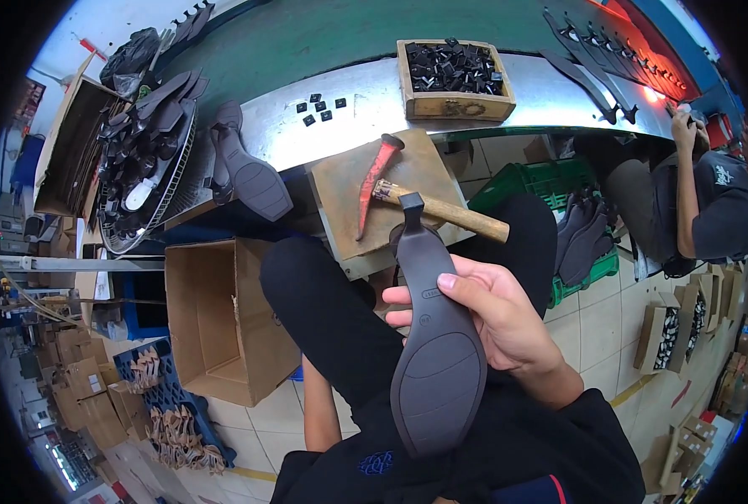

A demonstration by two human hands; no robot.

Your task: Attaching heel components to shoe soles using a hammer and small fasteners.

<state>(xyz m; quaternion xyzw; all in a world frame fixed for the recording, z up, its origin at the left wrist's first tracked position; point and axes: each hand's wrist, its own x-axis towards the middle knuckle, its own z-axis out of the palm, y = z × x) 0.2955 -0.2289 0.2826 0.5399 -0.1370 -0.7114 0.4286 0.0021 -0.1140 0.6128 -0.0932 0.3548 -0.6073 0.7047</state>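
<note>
Dark sole pinched in R hand, thumb atop, nr hammer; L hand hidden, grip unclear.

A shiny metal tabletop is bordered by a green strip and lit orange at upper right. The floor is laid with pale tiles and marked by a yellow line; cardboard boxes are stacked at left.
</note>
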